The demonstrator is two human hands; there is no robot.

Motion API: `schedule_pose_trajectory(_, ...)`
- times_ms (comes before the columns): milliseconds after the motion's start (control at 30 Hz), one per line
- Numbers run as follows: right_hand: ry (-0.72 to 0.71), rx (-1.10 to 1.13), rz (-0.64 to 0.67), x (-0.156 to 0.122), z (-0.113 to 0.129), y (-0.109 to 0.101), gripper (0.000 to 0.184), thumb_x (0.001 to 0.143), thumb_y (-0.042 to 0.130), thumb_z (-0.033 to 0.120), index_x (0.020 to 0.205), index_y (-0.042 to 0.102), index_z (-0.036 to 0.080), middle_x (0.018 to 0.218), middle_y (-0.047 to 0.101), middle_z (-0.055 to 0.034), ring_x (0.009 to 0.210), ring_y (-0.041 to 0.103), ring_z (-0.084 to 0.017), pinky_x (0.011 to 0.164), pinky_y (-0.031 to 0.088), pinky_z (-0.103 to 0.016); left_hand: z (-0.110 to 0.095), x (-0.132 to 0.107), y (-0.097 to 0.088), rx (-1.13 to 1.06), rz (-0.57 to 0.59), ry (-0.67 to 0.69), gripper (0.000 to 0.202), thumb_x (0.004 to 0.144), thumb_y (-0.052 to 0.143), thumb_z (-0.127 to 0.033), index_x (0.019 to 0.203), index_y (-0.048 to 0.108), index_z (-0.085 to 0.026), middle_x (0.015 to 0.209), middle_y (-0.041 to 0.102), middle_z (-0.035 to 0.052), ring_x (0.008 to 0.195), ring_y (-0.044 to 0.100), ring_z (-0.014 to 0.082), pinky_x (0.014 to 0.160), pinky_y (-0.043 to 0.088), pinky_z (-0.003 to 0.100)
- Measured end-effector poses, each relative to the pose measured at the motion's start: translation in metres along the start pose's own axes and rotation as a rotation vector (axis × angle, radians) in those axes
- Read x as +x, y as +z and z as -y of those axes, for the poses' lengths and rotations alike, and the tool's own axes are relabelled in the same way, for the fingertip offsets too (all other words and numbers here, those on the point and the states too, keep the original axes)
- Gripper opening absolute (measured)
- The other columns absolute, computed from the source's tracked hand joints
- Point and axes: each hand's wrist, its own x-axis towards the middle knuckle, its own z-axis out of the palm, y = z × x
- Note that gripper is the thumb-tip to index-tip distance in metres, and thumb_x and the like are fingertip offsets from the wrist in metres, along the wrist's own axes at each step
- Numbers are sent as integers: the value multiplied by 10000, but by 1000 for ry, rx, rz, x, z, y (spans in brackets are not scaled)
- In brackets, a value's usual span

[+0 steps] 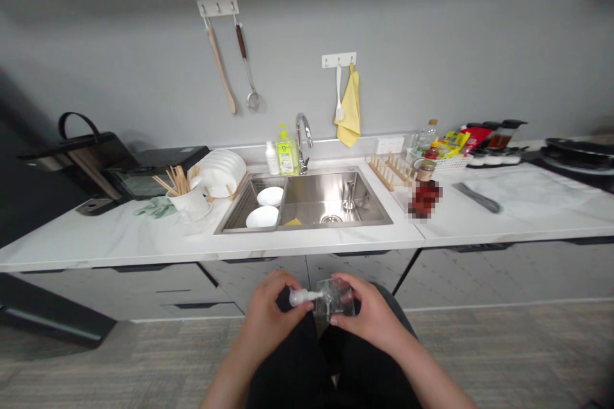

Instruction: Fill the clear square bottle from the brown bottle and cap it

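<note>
Low in front of the counter, my left hand [271, 310] pinches a small white piece [300, 297] with a rounded end and a narrow tip between thumb and fingers. Its exact kind is not clear. My right hand [371, 310] grips a clear, boxy see-through container [341, 299] by its sides. The white piece's narrow tip points right and meets or overlaps the container's left side; whether it goes inside, I cannot tell. Both things are held above my lap, apart from the counter.
Ahead is a steel sink [384, 217] with white bowls [262, 217] in its basket. Behind it stand a green soap bottle [288, 156] and a faucet [302, 131]. Left are a chopstick cup [188, 203] and plates [225, 169]; right, a wooden rack [384, 172] and a jar [425, 169].
</note>
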Motion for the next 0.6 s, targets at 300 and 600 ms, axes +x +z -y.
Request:
schedule_pose_trajectory(300,42,22,-17,16,-10,-8,822,691,1006,236,1480,782,279,1395,840,-125,1084,838,-321,954,726,-497,41,17,-30,-331,-169,-217,377,788,1013,-424,947,752,-204,960,783,63,846,736,200,773,606,286)
schedule_pose_trajectory(600,25,52,-83,57,-29,-35,771,755,1037,393,1465,769,258,1444,830,-160,1280,812,-404,1027,715,-554,134,44,-123,58,-504,-566,612,644,959,-647,1013,690,-239,731,716,-10,622,634,218,600,478,309)
